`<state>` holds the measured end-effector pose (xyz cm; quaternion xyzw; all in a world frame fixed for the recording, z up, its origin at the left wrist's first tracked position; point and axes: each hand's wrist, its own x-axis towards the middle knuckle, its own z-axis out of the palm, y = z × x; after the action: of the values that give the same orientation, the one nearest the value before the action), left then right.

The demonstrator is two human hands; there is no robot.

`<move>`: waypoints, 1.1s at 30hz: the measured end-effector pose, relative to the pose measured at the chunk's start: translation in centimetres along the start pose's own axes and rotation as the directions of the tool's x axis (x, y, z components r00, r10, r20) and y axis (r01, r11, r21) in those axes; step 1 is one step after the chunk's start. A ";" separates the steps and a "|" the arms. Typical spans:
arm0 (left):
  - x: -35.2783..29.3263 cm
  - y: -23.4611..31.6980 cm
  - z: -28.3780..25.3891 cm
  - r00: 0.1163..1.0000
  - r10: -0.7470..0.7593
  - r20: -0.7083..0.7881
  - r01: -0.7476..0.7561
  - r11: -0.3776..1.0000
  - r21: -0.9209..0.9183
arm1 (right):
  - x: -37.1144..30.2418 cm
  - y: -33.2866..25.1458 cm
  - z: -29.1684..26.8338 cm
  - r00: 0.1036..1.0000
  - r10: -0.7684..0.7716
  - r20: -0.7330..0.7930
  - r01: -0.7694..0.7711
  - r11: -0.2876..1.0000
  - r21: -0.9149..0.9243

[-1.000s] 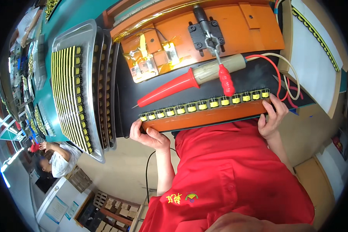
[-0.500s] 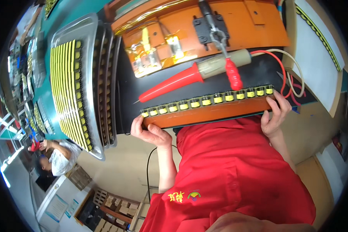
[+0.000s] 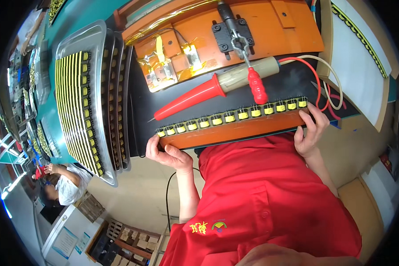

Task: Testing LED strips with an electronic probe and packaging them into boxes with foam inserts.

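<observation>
A long orange-brown bar lies along the near edge of the black work surface. On its far edge sits a row of small yellow-and-black wound coils. My left hand grips the bar's left end between thumb and fingers. At the right end my right hand is closed on it in the same way, fingertips by the last coil. Just beyond the row lies a probe with a red cone, beige grip and thin metal tip. The red handle of a toggle clamp reaches down over the probe, close to the coils.
An orange fixture block with amber tape stands behind. Left are stacked metal trays of yellow-and-black coil strips. A carton with white lining stands right. Red and white cables loop beside it. A person is farther left.
The whole view has shifted slightly, so everything sits a little further left. Both hands keep their hold on the bar's ends, and nothing was let go.
</observation>
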<state>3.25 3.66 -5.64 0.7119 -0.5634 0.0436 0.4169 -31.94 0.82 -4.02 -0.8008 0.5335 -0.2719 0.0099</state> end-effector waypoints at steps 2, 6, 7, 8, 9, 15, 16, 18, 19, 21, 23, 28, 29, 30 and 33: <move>-0.1 0.0 0.1 1.000 -0.016 -0.006 0.016 1.000 -0.024 | 0.1 0.0 -0.1 1.000 0.001 0.001 -0.001 1.000 -0.014; 0.0 0.2 0.3 1.000 -0.024 -0.007 0.024 1.000 -0.018 | 0.3 0.2 -0.3 1.000 -0.013 -0.020 0.012 0.998 -0.055; 0.0 0.2 0.2 1.000 -0.024 -0.004 0.024 1.000 -0.005 | 0.4 0.1 -0.3 1.000 -0.011 -0.022 0.010 0.998 -0.059; -0.1 0.1 0.1 1.000 -0.017 -0.008 0.017 1.000 0.017 | 0.4 0.2 0.0 0.999 -0.012 -0.040 0.010 0.999 -0.033; -0.1 0.0 0.1 1.000 -0.011 -0.011 0.011 1.000 0.026 | 0.3 0.2 0.0 0.999 -0.011 -0.037 0.010 1.000 -0.027; 0.0 0.1 0.0 1.000 -0.012 -0.010 0.013 1.000 0.007 | 0.3 -0.1 0.2 0.999 0.003 -0.052 -0.002 1.000 0.009; 0.0 0.2 0.1 1.000 -0.006 -0.007 0.006 1.000 0.007 | 0.2 0.0 0.2 0.999 0.007 -0.053 -0.006 1.000 0.012; 0.0 0.0 0.0 1.000 -0.009 -0.008 0.009 1.000 0.017 | 0.1 -0.1 0.2 0.998 0.009 -0.059 -0.008 1.000 0.008; -0.1 0.0 -0.1 1.000 -0.013 -0.006 0.013 0.999 0.030 | 0.0 -0.2 0.2 0.998 0.012 -0.062 -0.011 1.000 0.007; -0.1 0.0 0.0 1.000 -0.008 -0.003 0.008 0.999 0.032 | 0.0 -0.2 0.2 0.998 0.015 -0.067 -0.014 1.000 0.008; -0.1 0.0 0.0 1.000 -0.004 0.001 0.004 0.999 0.034 | 0.1 -0.2 0.3 0.997 0.017 -0.071 -0.017 1.000 0.009; 0.0 0.0 -0.1 1.000 -0.008 -0.010 0.009 0.999 0.051 | 0.1 -0.1 0.3 0.998 0.023 -0.063 -0.022 0.999 0.025; 0.0 0.0 0.0 1.000 -0.007 -0.008 0.007 0.999 0.050 | 0.1 -0.2 0.3 0.998 0.025 -0.064 -0.024 0.999 0.024; 0.0 -0.1 0.0 1.000 -0.007 -0.009 0.008 0.999 0.046 | 0.1 -0.2 0.2 0.998 0.026 -0.066 -0.024 0.999 0.021; 0.0 -0.1 0.0 1.000 -0.003 -0.006 0.003 0.999 0.052 | 0.0 -0.2 0.3 0.997 0.026 -0.068 -0.025 1.000 0.016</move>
<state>3.30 3.66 -5.71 0.7232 -0.5597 0.0598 0.4002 -31.69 0.78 -4.19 -0.7840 0.5417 -0.3031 0.0012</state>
